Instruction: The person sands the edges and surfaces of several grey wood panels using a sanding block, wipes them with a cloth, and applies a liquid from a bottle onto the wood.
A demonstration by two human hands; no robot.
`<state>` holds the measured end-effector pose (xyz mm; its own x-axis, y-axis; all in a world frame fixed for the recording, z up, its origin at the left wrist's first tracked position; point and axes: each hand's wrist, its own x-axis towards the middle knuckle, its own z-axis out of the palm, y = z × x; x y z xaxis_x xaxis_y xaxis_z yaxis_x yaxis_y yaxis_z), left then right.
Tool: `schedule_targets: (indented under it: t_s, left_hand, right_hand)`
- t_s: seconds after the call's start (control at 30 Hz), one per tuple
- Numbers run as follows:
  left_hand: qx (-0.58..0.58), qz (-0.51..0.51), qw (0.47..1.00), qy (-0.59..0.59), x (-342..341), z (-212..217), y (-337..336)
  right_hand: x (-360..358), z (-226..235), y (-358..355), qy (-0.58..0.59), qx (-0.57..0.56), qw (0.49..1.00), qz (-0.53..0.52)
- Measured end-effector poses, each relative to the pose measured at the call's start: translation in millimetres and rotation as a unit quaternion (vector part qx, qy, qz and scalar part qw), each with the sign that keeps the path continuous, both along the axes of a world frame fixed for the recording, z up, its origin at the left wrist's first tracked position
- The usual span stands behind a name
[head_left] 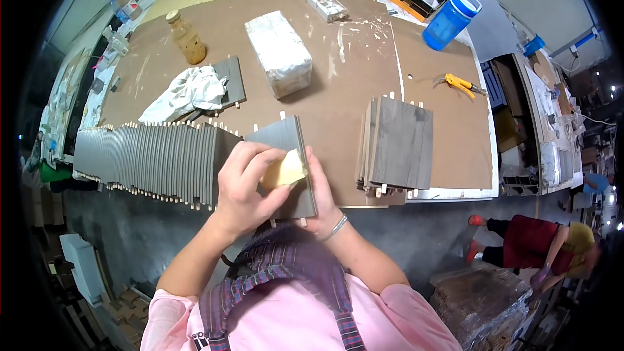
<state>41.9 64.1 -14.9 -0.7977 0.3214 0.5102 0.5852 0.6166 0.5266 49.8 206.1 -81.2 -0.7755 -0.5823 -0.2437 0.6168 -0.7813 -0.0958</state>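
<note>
L hand (242, 179): grip pinches yel. pad (286, 168) on gry panel (276, 133); R hand (320, 195): grip holds panel's 3 o'clock edge.

Left Head Fisheye Looks Down Past Your Hands

You wear this camera on the left of your head. It faces steeply down and forward: your pink shirt (279, 322) lies nearest at the lower edge, your left hand (246, 185) and right hand (320, 192) close at the center, the workbench (344, 91) receding above, its edges bending outward.
</note>
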Motion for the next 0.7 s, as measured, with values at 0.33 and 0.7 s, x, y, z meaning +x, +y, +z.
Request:
schedule_targets:
  t_s: [0.33,0.7]
  left_hand:
    - [-0.002,0.016,1.000,-0.022,-15.6,4.5,-6.9]
    - [-0.034,0.051,0.998,0.020,-44.2,17.1,-18.8]
  right_hand:
    - [-11.2,6.9,-4.0,-0.046,0.005,0.998,0.034]
    - [-0.2,-7.9,-1.4,-0.016,0.057,0.995,0.074]
